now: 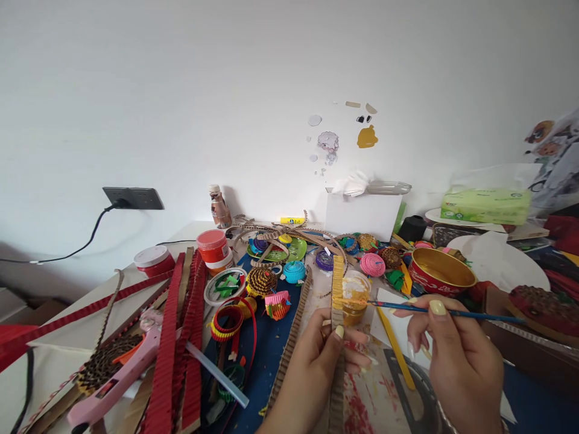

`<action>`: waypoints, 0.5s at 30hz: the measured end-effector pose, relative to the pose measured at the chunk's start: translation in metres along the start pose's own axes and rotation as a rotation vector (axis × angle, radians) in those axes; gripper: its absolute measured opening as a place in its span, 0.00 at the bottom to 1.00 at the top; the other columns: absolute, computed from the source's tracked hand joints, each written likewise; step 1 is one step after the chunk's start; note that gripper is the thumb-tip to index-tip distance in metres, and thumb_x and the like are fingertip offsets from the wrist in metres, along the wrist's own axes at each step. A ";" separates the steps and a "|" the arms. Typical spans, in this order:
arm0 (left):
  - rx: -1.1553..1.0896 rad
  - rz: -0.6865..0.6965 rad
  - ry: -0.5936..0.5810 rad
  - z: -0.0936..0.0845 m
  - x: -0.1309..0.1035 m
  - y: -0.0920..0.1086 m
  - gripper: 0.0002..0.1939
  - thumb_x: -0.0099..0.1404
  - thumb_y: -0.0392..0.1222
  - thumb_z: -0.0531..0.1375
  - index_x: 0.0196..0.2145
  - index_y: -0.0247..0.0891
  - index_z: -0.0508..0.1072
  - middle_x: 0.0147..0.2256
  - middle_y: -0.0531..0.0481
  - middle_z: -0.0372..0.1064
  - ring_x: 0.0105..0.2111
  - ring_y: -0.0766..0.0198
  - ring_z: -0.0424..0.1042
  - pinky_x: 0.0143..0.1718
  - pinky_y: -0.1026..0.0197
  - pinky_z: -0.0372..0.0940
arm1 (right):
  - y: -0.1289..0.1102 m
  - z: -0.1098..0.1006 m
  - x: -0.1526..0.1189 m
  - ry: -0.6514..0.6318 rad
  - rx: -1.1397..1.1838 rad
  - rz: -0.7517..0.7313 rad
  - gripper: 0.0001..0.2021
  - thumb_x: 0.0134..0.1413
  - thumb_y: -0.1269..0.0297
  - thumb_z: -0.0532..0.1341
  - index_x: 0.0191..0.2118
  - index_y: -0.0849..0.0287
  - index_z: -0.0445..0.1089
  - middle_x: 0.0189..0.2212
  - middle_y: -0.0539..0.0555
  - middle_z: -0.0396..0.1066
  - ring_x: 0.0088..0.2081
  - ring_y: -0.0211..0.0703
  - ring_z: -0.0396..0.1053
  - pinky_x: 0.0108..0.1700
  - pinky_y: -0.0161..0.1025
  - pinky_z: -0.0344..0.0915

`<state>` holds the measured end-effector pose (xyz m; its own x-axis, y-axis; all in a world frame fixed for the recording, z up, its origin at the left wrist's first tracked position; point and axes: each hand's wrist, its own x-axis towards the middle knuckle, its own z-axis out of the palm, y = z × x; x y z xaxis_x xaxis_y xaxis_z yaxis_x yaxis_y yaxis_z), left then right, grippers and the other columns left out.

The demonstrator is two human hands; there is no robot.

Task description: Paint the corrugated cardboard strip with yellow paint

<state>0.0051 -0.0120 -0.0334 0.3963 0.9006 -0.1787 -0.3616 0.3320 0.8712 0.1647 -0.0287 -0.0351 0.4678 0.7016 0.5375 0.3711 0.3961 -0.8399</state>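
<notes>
My left hand (316, 352) pinches a corrugated cardboard strip (338, 274) and holds it upright. The strip's upper part is yellow, while its lower part is bare brown. In my right hand (456, 349) is a thin blue paintbrush (389, 306), gripped like a pen. Its tip points left and reaches the strip near the lower end of the yellow; the contact itself is too small to make out. Just behind stands a small paint jar (356, 313) with yellow and white paint smeared around its top. A yellow stick (395, 346) lies between the hands.
Red corrugated strips (169, 337) and a pink glue gun (120, 380) with a glue stick lie at left. Paint tubs (212, 244) and coiled paper pieces (262, 281) crowd the middle. At right are a red-gold bowl (443, 271) and a tissue pack (486, 205).
</notes>
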 end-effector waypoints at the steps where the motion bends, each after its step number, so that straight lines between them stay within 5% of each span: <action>1: 0.005 -0.001 0.000 0.000 0.000 0.000 0.19 0.54 0.51 0.62 0.38 0.37 0.64 0.34 0.48 0.76 0.25 0.66 0.74 0.29 0.63 0.62 | 0.000 0.000 0.000 -0.001 -0.003 0.000 0.10 0.61 0.59 0.53 0.33 0.56 0.66 0.14 0.44 0.61 0.24 0.35 0.66 0.30 0.32 0.62; 15: 0.025 0.022 -0.023 -0.001 -0.001 0.001 0.15 0.59 0.48 0.60 0.40 0.38 0.64 0.35 0.47 0.76 0.28 0.63 0.75 0.32 0.62 0.63 | -0.005 0.000 0.001 0.119 0.165 0.064 0.09 0.58 0.58 0.55 0.32 0.57 0.66 0.16 0.45 0.64 0.18 0.35 0.59 0.28 0.37 0.60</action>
<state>0.0031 -0.0119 -0.0328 0.4080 0.9007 -0.1491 -0.3495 0.3049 0.8859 0.1629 -0.0300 -0.0305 0.5812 0.6574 0.4797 0.2057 0.4516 -0.8682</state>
